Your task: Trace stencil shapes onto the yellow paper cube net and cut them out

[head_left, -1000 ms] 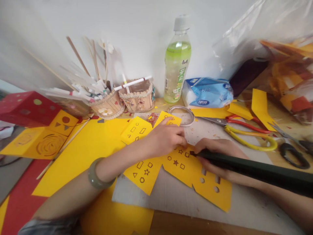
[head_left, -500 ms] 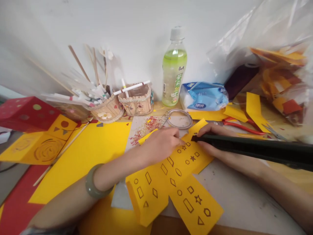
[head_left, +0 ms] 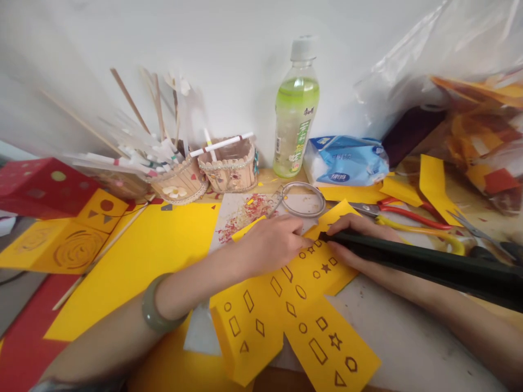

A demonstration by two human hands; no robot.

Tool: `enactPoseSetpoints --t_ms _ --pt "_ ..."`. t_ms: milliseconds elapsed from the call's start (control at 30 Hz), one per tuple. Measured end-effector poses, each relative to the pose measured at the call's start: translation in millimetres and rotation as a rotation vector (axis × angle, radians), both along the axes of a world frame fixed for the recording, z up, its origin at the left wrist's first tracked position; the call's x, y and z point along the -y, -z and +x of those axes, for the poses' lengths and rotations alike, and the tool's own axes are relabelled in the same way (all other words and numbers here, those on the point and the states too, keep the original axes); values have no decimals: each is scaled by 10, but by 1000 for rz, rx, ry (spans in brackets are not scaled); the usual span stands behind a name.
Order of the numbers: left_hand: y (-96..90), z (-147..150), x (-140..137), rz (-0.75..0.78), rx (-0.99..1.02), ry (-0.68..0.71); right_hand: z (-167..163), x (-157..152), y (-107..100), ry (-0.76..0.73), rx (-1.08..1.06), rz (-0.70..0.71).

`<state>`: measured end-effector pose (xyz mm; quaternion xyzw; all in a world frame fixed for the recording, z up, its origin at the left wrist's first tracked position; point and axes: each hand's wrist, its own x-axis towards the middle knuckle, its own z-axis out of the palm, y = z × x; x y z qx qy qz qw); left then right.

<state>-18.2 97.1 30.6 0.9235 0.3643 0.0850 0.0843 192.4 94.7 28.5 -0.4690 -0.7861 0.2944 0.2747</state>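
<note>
A yellow card cut-out (head_left: 294, 305) with several flaps lies on the work surface, covered in dark outlined shapes such as stars, circles, diamonds and rectangles. Bearing on its upper part is my left hand (head_left: 278, 242), with curled fingers and the index fingertip against the card near a row of shapes. A green bangle (head_left: 157, 305) circles that wrist. My right hand (head_left: 355, 231) is closed around a long black pen-like tool (head_left: 412, 261). The tool's narrow end is at the upper flap, close to my left fingertip; whether it touches the card I cannot tell.
Behind stand a green drink bottle (head_left: 296, 114), a blue tissue pack (head_left: 347, 160) and small wooden baskets (head_left: 229, 171) with markers. Scissors (head_left: 425, 223) lie at right, by a plastic bag (head_left: 482, 130) of scraps. A red box (head_left: 44, 188) sits left.
The black tool's far end has swung lower, uncovering the yellow scissor handle. My right hand's fingers have shifted slightly, while my left hand stays on the card. The view has shifted a little.
</note>
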Motion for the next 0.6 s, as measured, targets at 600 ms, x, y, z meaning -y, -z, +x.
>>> enactPoseSetpoints --t_ms 600 --pt "74 27 40 10 39 -96 36 -17 44 -131 47 106"
